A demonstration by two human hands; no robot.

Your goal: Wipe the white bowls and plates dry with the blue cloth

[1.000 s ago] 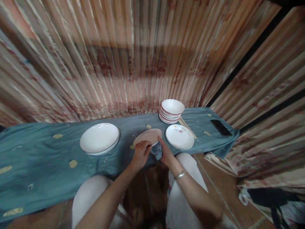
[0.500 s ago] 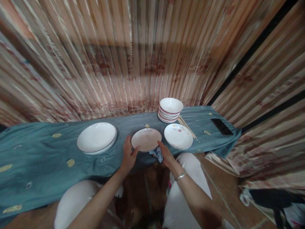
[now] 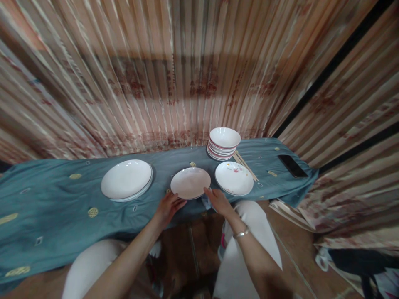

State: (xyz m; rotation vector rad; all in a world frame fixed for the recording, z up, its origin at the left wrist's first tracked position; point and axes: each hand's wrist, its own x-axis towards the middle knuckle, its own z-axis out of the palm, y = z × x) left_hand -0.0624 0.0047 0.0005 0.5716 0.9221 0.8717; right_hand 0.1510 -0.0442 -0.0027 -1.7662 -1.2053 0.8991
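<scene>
A plain pale plate (image 3: 190,183) is at the middle of the cloth-covered table's front. My left hand (image 3: 168,207) grips its lower left rim, the fingertips at the edge. From the lower right, my right hand (image 3: 219,202) holds the rim with the thumb on top. A light blue cloth (image 3: 206,202) is bunched under the right hand, mostly hidden by it. Close by on the right lies a white plate with small flowers (image 3: 233,178), stacked on another. To the left are stacked larger white plates (image 3: 126,180).
Behind the flowered plate stands a stack of white bowls (image 3: 225,138) with red rims. Wooden chopsticks (image 3: 247,167) lie beside it. A black phone (image 3: 292,166) rests near the right end of the teal tablecloth (image 3: 59,211). Pleated curtains (image 3: 187,83) hang behind the table.
My left hand has slid from the plate's left side to its lower left rim. The right hand has shifted slightly, covering more of the blue cloth. The plate is nearly where it was.
</scene>
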